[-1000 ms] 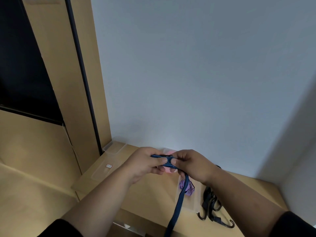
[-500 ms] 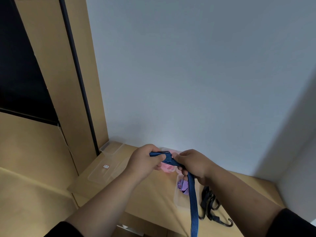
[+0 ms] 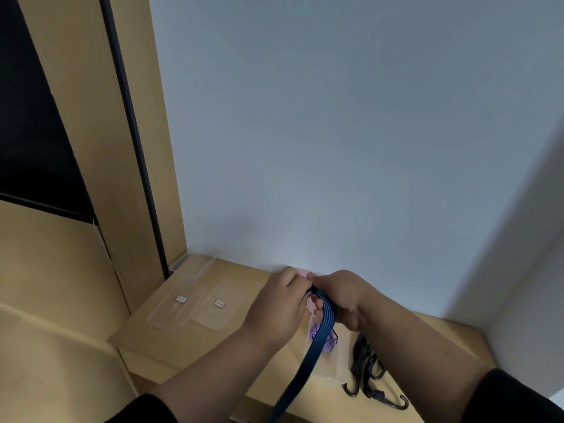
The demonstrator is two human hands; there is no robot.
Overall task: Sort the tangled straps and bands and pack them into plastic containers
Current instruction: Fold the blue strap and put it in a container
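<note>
1. Against the far left wall, a clear container [image 3: 189, 264] sits at the shelf corner, with two clear lids [image 3: 195, 309] lying flat side by side just right of it on the wooden shelf [image 3: 158, 340]. Risk: a swinging strap tail could sweep the lids off the front edge, since they lie loose.
2. At centre, left hand [image 3: 274, 309] has its fingers curled and pinching the blue striped strap [image 3: 325, 312] at its bunched top end; fingertips are hidden behind the knuckles.
3. Right hand [image 3: 341, 297] touches the left, fingers curled round the same folded bundle, thumb side partly hidden. Risk: the elastic folds could spring loose if either pinch slackens.
4. Strap tail hangs from the hands down past the shelf edge and out of view, so its end hook, if any, could snag the edge when pulled up.
5. Below the hands, a clear container [image 3: 332, 361] holds a purple band [image 3: 320, 337]; something pink shows behind the hands, too hidden to name.
6. Right of that, black hooked cords [image 3: 369, 377] lie on the shelf, near enough for the strap to tangle with.
7. Versus 0.5 s ago: hands are closer together, the stretch of strap between them is gone into the bundle, and both lids show now.
</note>
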